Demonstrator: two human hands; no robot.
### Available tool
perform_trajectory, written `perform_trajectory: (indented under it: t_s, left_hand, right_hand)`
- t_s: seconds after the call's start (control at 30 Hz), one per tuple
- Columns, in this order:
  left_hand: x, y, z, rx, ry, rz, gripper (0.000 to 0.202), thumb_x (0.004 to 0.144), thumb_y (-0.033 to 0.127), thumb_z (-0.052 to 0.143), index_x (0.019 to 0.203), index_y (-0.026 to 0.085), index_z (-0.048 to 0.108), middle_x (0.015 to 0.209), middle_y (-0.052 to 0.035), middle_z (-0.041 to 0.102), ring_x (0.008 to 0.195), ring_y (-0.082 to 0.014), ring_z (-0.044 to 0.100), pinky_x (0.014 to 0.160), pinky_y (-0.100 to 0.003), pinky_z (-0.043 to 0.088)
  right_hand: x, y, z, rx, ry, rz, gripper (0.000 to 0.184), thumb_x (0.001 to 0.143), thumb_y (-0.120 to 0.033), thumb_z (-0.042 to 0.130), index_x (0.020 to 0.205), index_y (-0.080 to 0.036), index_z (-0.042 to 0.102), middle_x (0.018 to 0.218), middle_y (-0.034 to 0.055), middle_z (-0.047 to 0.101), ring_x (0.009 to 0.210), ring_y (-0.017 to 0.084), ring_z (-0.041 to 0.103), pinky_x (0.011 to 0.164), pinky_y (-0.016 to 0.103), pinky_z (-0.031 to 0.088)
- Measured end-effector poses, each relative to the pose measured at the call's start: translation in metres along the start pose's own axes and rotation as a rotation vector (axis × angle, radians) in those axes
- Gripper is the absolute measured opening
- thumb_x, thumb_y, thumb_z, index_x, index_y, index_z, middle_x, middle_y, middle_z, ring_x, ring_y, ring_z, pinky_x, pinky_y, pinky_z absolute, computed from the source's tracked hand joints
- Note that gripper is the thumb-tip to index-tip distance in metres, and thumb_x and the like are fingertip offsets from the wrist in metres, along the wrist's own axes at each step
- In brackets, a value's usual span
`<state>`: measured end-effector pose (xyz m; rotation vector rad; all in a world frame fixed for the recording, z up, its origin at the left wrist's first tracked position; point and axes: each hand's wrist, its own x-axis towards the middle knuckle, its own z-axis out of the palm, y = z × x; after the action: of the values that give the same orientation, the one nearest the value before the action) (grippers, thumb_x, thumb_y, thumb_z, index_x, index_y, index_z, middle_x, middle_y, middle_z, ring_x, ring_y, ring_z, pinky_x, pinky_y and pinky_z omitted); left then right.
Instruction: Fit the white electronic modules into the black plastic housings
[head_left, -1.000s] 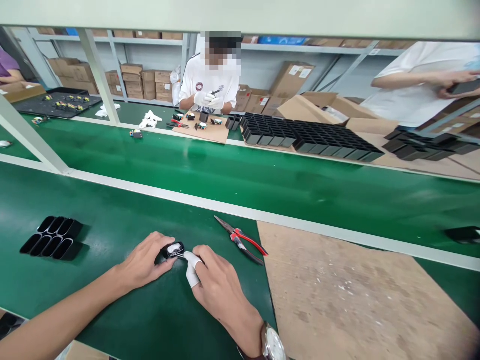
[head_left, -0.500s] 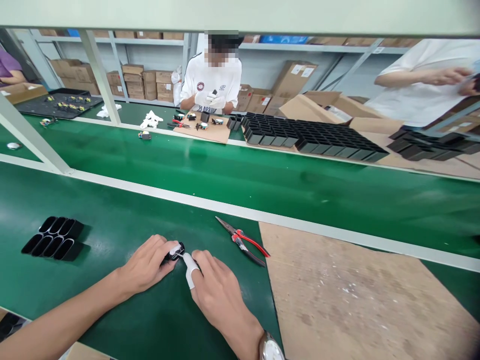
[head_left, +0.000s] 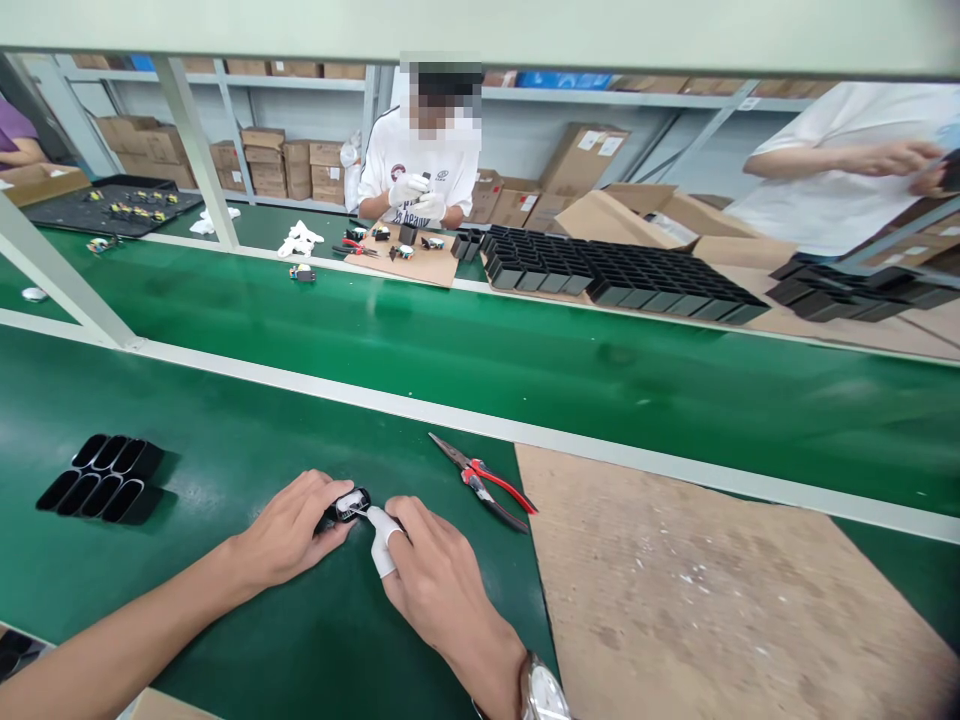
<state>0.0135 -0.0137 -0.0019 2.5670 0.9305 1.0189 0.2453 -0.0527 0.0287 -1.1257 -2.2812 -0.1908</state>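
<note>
My left hand [head_left: 298, 525] is wrapped round a black oval housing [head_left: 337, 517] with its open end facing right. Inside that end a pale white part [head_left: 351, 503] shows. My right hand [head_left: 427, 560] wears a white finger cot [head_left: 384, 543] and a wristwatch [head_left: 543, 690]. Its thumb and fingers are pinched together at the housing's mouth; a thin pale strip shows at their tips, too small to name. Behind my right hand lie long-nose pliers [head_left: 480, 480] with red and black handles, jaws pointing up and left.
Several black oval shells [head_left: 101, 478] stand in two rows on the green bench [head_left: 247, 430] at left. A cardboard sheet [head_left: 720, 590] covers the right side. Across the green belt [head_left: 420, 330], a co-worker in white gloves [head_left: 420, 195] holds a small part beside rows of black cases [head_left: 622, 275].
Both hands stay at the housing with nearly the same grip. The white part inside it shows more fully. A small part on the belt has shifted slightly right.
</note>
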Motion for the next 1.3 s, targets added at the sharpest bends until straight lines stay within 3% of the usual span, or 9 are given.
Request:
perform_trajectory:
  t_s: [0.23,0.53,0.67,0.83,1.07,1.2,1.3]
  left_hand:
    - [0.003,0.004,-0.003,0.057,-0.013,0.041,0.043,0.102,0.015,0.063,0.143,0.018,0.049,0.105,-0.0115,0.07,0.089,-0.024,0.068,0.079,-0.037,0.059]
    - [-0.001,0.001,-0.002,-0.06,-0.003,-0.031,0.047,0.101,0.019,0.067,0.144,0.019,0.049,0.109,-0.0114,0.071,0.096,-0.0242,0.07,0.082,-0.037,0.061]
    - [0.003,-0.003,-0.005,-0.148,-0.034,-0.055,0.043,0.099,0.021,0.071,0.138,0.022,0.054,0.111,-0.0099,0.074,0.097,-0.0231,0.072,0.082,-0.036,0.062]
    - [0.009,-0.007,-0.006,-0.25,-0.011,0.088,0.033,0.098,0.014,0.073,0.128,0.022,0.064,0.112,-0.0116,0.077,0.102,-0.0239,0.074,0.09,-0.039,0.063]
    - [0.003,-0.006,-0.011,-0.2,-0.067,-0.192,0.037,0.096,0.03,0.076,0.13,0.024,0.061,0.115,-0.0083,0.078,0.102,-0.0241,0.078,0.087,-0.036,0.066]
    - [0.002,-0.01,-0.011,-0.189,-0.062,0.014,0.036,0.099,0.021,0.072,0.134,0.024,0.064,0.125,-0.0119,0.074,0.113,-0.0251,0.075,0.097,-0.039,0.064]
    - [0.002,-0.011,-0.011,-0.2,-0.027,0.139,0.032,0.1,0.01,0.067,0.129,0.024,0.067,0.125,-0.013,0.073,0.111,-0.0243,0.073,0.092,-0.039,0.064]
  right_hand:
    - [0.002,-0.005,-0.004,-0.088,0.031,-0.038,0.029,0.079,0.003,0.044,0.068,-0.023,0.048,0.088,0.0085,0.057,0.072,0.02,0.047,0.057,0.034,0.034]
    - [0.0,0.003,-0.002,-0.023,-0.011,0.011,0.025,0.078,0.002,0.047,0.074,-0.022,0.053,0.091,0.008,0.06,0.075,0.02,0.055,0.057,0.032,0.039]
    - [-0.002,0.008,0.003,0.017,0.048,0.076,0.024,0.089,0.0,0.048,0.082,-0.02,0.06,0.094,0.0071,0.063,0.073,0.017,0.055,0.058,0.032,0.04]
    - [-0.006,0.027,0.015,-0.059,0.108,0.188,0.02,0.1,-0.007,0.05,0.094,-0.018,0.066,0.099,0.007,0.066,0.076,0.017,0.058,0.06,0.032,0.041]
    - [-0.014,0.053,0.032,-0.201,-0.011,0.187,0.023,0.095,-0.005,0.049,0.099,-0.016,0.068,0.097,0.0106,0.065,0.086,0.024,0.058,0.078,0.039,0.049]
    - [-0.012,0.049,0.034,-0.179,0.022,0.182,0.022,0.101,-0.011,0.051,0.117,-0.012,0.067,0.109,0.014,0.066,0.097,0.027,0.058,0.085,0.042,0.051]
    - [-0.01,0.043,0.034,-0.108,0.037,0.157,0.022,0.102,-0.011,0.053,0.12,-0.012,0.066,0.113,0.0148,0.066,0.1,0.027,0.058,0.085,0.042,0.052]
